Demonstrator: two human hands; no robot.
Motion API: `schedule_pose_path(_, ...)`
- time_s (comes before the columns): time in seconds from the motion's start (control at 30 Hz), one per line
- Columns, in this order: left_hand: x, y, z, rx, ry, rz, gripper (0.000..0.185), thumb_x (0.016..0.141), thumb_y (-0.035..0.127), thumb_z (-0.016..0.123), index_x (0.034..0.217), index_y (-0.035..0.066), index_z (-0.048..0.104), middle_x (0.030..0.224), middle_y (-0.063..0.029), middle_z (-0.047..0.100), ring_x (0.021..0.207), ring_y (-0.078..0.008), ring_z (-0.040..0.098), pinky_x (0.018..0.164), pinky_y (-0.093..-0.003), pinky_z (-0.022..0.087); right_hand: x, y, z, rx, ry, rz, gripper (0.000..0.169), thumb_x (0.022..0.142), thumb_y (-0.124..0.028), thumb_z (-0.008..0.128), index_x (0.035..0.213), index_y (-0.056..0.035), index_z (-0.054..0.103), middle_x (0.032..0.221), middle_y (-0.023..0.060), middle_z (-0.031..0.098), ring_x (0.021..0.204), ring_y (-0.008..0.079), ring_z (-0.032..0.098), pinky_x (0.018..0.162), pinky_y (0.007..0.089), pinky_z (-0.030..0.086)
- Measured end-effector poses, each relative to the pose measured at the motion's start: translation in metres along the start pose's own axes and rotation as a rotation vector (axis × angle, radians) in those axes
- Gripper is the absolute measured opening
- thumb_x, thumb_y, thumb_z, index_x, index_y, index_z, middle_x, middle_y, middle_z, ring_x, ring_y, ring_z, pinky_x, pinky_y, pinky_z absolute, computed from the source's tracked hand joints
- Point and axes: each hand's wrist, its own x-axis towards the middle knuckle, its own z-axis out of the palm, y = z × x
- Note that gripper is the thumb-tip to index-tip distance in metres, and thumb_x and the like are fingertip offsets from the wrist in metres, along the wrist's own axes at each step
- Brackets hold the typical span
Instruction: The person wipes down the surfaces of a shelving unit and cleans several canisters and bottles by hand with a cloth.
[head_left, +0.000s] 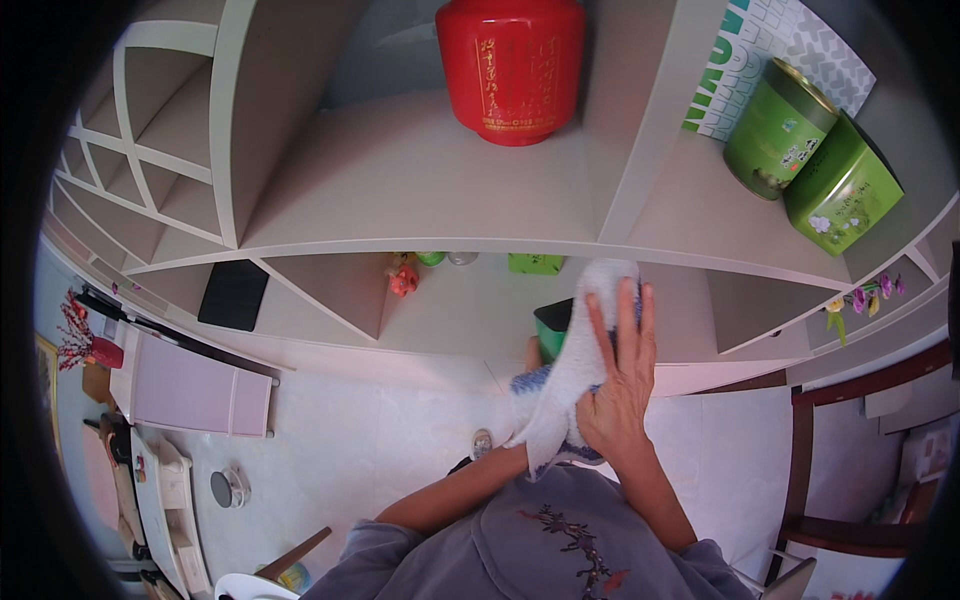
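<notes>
My right hand (626, 375) lies with its fingers spread on a white and blue cloth (574, 375), which hangs down towards my shirt. The cloth's upper end reaches over the lower shelf (465, 315). Mostly behind the cloth, my left hand (533, 354) shows only a fingertip beside a green container with a dark top (551, 330); its grip is hidden. Further back on the same shelf are a small green box (535, 263) and a pinkish-red figurine (403, 280).
Above, a red jar (514, 71) stands on the upper shelf (420, 187). A green cylindrical tin (780, 131) and a green box-shaped tin (844, 187) stand at the upper right. A black flat object (233, 295) lies at the left. Vertical dividers (645, 127) separate the compartments.
</notes>
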Motion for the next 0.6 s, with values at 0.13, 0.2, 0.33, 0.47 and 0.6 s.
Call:
schedule_pose_path(0.13,0.005,0.001,-0.015,0.013,0.048,0.019,0.037,0.089,0.023,0.049,0.118,0.004,0.037,0.116,-0.014,0.047,0.106,-0.0212,0.048,0.088,-0.0315,0.041,-0.012,0.002,0.002,-0.153,-0.172,-0.217,0.088,0.046,-0.016,0.074,0.129,-0.0191,0.043,0.142,0.009,0.026,0.131,0.0381,0.017,0.102,0.055,0.015)
schedule_pose_path(0.2,0.008,0.015,-0.018,0.151,0.046,0.081,0.033,0.09,0.022,0.047,0.116,0.004,0.039,0.115,-0.0136,0.048,0.105,-0.0219,0.049,0.088,-0.0327,0.041,-0.027,0.005,0.011,-0.106,-0.144,-0.256,0.084,0.049,-0.015,0.073,0.127,-0.0187,0.045,0.14,0.0088,0.029,0.13,0.0378,0.02,0.102,0.0559,0.014)
schedule_pose_path(0.33,0.007,0.046,0.001,0.054,0.078,0.245,0.037,0.081,0.015,0.06,0.109,0.001,0.041,0.099,-0.0088,0.053,0.084,-0.0135,0.052,0.073,-0.0258,0.044,-0.042,0.013,0.032,0.023,0.071,-0.233,0.07,0.058,-0.012,0.066,0.125,-0.0053,0.045,0.138,0.0186,0.03,0.127,0.0396,0.025,0.1,0.0569,0.018)
schedule_pose_path(0.47,-0.004,0.039,0.005,0.11,0.152,0.197,0.041,0.077,0.012,0.064,0.109,0.002,0.04,0.097,-0.0077,0.053,0.086,-0.0128,0.05,0.073,-0.0255,0.043,-0.019,0.008,0.026,0.32,0.184,0.048,0.061,0.067,-0.008,0.056,0.124,0.0053,0.04,0.133,0.0264,0.031,0.119,0.0418,0.037,0.097,0.0454,0.03)
schedule_pose_path(0.6,-0.012,0.043,0.003,0.216,0.074,0.286,0.043,0.078,0.008,0.062,0.113,0.0,0.039,0.102,-0.008,0.051,0.095,-0.0134,0.048,0.082,-0.0255,0.04,-0.021,0.035,0.022,0.489,0.09,0.182,0.046,0.078,-0.008,0.043,0.12,0.0082,0.04,0.118,0.0262,0.045,0.106,0.0382,0.05,0.087,0.0376,0.04)
